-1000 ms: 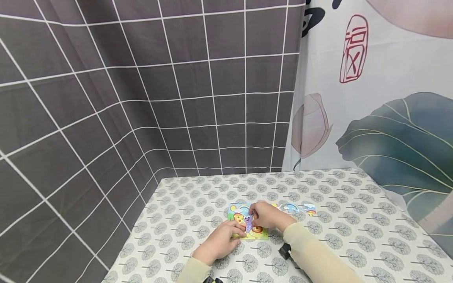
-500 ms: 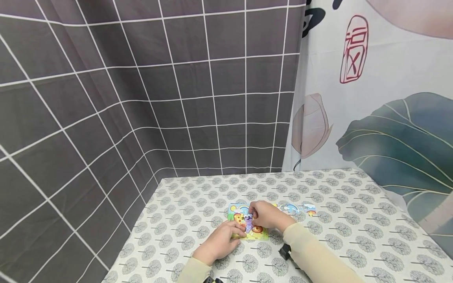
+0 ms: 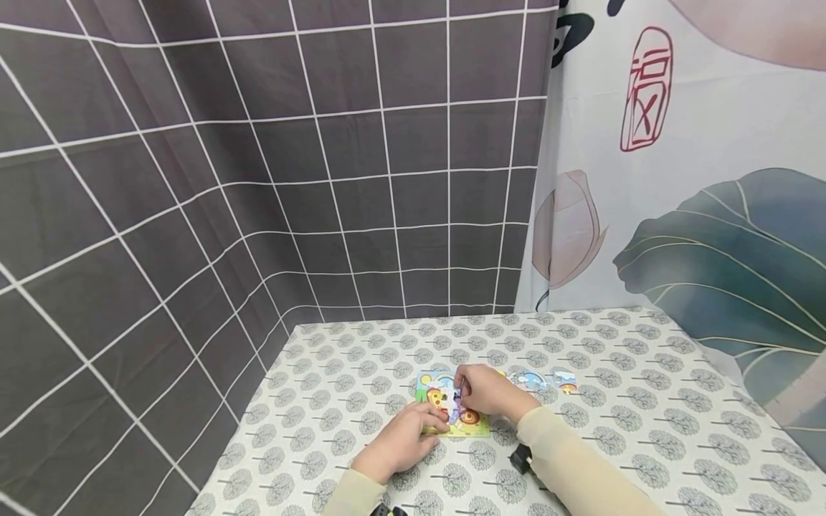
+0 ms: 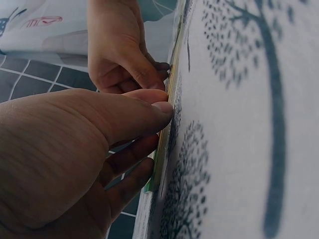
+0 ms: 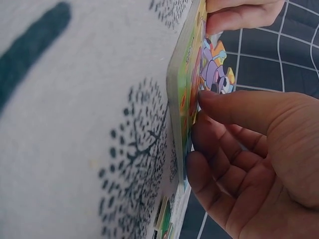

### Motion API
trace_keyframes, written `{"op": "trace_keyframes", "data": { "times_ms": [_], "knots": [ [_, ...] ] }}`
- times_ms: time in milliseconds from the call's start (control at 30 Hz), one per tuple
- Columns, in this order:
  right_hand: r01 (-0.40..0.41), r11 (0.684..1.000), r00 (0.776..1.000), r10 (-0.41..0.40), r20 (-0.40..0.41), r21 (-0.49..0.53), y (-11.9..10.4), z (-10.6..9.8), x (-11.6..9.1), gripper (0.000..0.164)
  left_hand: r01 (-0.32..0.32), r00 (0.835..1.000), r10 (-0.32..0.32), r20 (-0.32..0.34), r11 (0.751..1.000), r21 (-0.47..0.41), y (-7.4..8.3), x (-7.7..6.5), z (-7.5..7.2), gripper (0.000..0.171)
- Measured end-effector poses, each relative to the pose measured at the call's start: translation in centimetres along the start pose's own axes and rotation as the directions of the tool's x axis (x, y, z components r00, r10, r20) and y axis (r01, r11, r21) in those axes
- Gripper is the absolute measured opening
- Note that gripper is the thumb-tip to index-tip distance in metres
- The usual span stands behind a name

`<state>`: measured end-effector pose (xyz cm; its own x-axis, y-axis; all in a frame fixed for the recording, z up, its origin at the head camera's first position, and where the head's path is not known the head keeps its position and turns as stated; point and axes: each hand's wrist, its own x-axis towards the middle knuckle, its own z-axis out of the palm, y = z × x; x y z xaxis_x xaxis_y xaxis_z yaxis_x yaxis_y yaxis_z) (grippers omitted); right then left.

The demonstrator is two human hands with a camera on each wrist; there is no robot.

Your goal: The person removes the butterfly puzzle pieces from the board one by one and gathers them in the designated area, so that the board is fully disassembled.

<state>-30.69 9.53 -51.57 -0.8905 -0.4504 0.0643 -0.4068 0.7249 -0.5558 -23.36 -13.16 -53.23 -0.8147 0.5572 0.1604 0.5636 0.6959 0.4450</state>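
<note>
A colourful jigsaw puzzle board (image 3: 476,431) lies flat on the tablecloth. My right hand (image 3: 489,390) pinches a purple-figured puzzle piece (image 3: 452,408) by its right side, over the middle of the board. In the right wrist view, this puzzle piece (image 5: 215,72) stands tilted up off the board, close to the thumb; whether its lower edge touches is hidden. My left hand (image 3: 401,438) rests at the board's lower left, with fingers lying on it. The left wrist view has the left thumb (image 4: 144,117) against the board's near edge.
Several loose puzzle pieces (image 3: 532,380) lie on the tree-patterned tablecloth (image 3: 348,373) to the right of the board, one piece (image 3: 565,381) farthest right. A dark grid curtain (image 3: 361,215) hangs behind and at left; a printed white cloth (image 3: 645,236) hangs at right.
The purple-figured piece has tilted up in my right hand, its face now catching a white glare. My left hand has stayed in place on the board.
</note>
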Motion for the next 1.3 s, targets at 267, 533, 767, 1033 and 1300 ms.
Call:
{"op": "trace_keyframes", "data": {
  "times_ms": [267, 533, 767, 1033, 1300],
  "knots": [
    [0.012, 1.000, 1.000, -0.012, -0.029, 0.012, -0.2, -0.2, 0.0, 0.020, 0.004, 1.000, -0.004, 0.004, 1.000, -0.026, -0.1, 0.0, 0.0, 0.028],
    [0.005, 0.995, 1.000, -0.002, -0.031, 0.100, 0.7, -0.1, 0.6, 0.020, 0.019, 1.000, -0.019, 0.008, 1.000, -0.014, 0.0, 0.0, -0.1, 0.028],
    [-0.002, 0.990, 0.999, 0.007, -0.034, 0.138, 0.8, 0.0, 0.7, 0.021, 0.020, 1.000, -0.020, 0.003, 0.999, -0.032, -0.1, 0.0, 0.0, 0.028],
    [0.003, 0.988, 0.999, 0.003, -0.033, 0.156, 0.6, -0.2, 0.6, 0.021, 0.015, 1.000, -0.015, 0.001, 0.999, -0.035, 0.0, 0.0, 0.0, 0.027],
    [-0.007, 0.996, 0.998, 0.013, -0.054, 0.093, 0.5, 0.0, 0.5, 0.020, 0.015, 1.000, -0.015, 0.002, 0.999, -0.031, 0.1, 0.0, -0.1, 0.027]
  ]
}}
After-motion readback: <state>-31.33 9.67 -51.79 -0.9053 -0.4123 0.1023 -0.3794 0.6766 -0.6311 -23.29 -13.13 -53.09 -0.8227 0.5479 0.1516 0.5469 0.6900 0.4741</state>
